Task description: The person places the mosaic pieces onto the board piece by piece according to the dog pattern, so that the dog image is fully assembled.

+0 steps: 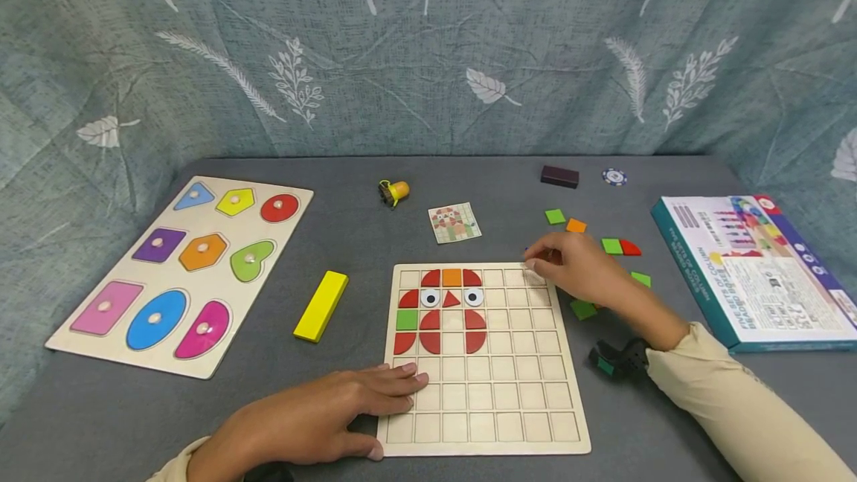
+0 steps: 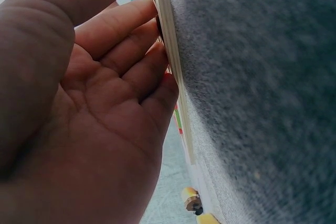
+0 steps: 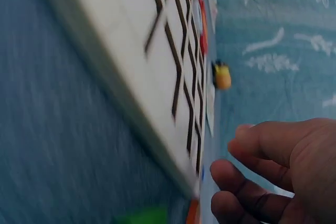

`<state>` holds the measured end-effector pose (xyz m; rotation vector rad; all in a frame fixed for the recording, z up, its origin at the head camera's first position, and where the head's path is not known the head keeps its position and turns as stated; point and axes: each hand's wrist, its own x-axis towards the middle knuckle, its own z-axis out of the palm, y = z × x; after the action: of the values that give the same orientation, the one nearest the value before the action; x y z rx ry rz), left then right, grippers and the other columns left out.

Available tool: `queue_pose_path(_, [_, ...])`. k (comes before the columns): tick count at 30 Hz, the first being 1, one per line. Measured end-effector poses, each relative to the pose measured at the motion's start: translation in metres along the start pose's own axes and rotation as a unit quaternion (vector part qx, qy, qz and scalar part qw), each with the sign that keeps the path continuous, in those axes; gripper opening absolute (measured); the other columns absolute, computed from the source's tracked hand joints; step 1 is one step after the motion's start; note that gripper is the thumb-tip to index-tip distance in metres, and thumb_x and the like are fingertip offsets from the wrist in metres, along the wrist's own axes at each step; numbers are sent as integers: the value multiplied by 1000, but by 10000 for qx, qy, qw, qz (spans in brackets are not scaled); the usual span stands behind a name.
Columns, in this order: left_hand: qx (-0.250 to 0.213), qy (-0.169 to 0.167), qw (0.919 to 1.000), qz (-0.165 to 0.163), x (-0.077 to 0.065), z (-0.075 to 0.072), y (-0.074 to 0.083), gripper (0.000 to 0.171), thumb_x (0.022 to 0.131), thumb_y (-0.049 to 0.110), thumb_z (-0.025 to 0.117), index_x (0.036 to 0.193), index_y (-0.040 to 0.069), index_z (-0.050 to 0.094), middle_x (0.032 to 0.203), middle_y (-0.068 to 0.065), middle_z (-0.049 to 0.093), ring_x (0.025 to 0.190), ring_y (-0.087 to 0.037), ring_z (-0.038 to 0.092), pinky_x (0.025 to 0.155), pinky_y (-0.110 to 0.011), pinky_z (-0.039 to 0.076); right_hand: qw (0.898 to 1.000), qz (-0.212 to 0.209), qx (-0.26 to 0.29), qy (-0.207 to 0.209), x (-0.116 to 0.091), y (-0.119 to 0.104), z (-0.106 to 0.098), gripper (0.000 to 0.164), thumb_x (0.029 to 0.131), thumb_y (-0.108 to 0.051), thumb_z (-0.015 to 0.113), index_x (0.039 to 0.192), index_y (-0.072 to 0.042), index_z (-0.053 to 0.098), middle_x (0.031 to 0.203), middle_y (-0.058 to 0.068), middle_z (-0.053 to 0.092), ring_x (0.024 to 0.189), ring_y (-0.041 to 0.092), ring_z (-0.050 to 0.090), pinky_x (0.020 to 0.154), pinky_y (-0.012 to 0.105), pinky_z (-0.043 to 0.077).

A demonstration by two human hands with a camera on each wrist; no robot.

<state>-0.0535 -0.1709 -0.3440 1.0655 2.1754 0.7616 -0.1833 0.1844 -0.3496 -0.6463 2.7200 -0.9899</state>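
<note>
A wooden grid board [image 1: 515, 434] lies in front of me. Red rounded pieces, a red triangle [image 1: 451, 299], an orange square [image 1: 451, 277], a green square [image 1: 406, 319] and two eye pieces [image 1: 473, 297] fill some of its upper-left cells. My left hand [image 1: 335, 411] rests at the board's lower-left side, fingers extended over the edge, thumb by the corner. Just off the upper-right corner is my right hand [image 1: 579, 262]. Its fingers bend loosely, and in the right wrist view a gap shows between thumb and fingers [image 3: 262, 140], with nothing held. A small blue bit [image 3: 203, 173] peeks out nearby.
Loose green squares [image 1: 554, 216], an orange square [image 1: 576, 225] and a red quarter-round [image 1: 630, 247] lie right of the board. A picture card [image 1: 454, 223] sits behind it. Around are a yellow block [image 1: 321, 306], a shape puzzle [image 1: 221, 303] and a box [image 1: 770, 274].
</note>
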Motion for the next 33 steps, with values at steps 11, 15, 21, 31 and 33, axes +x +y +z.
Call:
queue_pose_path(11, [28, 22, 10000, 51, 0, 1, 0, 59, 86, 18, 75, 141, 15, 53, 150, 8, 39, 141, -17, 31, 106, -38, 39, 9970, 562, -95, 525, 9, 33, -29, 23, 96, -9, 61, 115, 4, 67, 106, 20, 65, 85, 30, 61, 65, 38, 50])
queue_pose_path(15, [20, 33, 10000, 50, -1, 2, 1, 59, 86, 18, 75, 140, 15, 53, 150, 8, 39, 141, -17, 31, 106, -39, 39, 9949, 765, -180, 634, 14, 43, -36, 27, 95, -8, 62, 117, 6, 65, 110, 24, 64, 92, 34, 60, 70, 42, 50])
queue_pose_path(21, [-16, 32, 10000, 41, -2, 1, 1, 59, 86, 17, 75, 140, 15, 54, 150, 8, 39, 141, -17, 31, 106, -38, 39, 9924, 1111, -272, 448, 17, 51, -41, 33, 95, -9, 61, 123, 7, 61, 118, 27, 60, 96, 36, 57, 76, 47, 49])
queue_pose_path(31, [-35, -3, 10000, 10, -2, -1, 1, 58, 86, 18, 75, 140, 15, 54, 151, 9, 39, 141, -16, 31, 106, -38, 39, 9879, 1467, -470, 171, 23, 51, -42, 34, 96, -11, 60, 124, 8, 62, 122, 30, 58, 104, 41, 58, 84, 53, 50])
queue_pose_path(33, [-43, 0, 10000, 7, -2, -1, 1, 58, 86, 18, 75, 140, 15, 54, 151, 9, 39, 141, -17, 31, 106, -39, 39, 9884, 1428, -463, 228, 24, 51, -41, 30, 96, -11, 61, 120, 7, 64, 116, 28, 61, 100, 39, 58, 81, 51, 50])
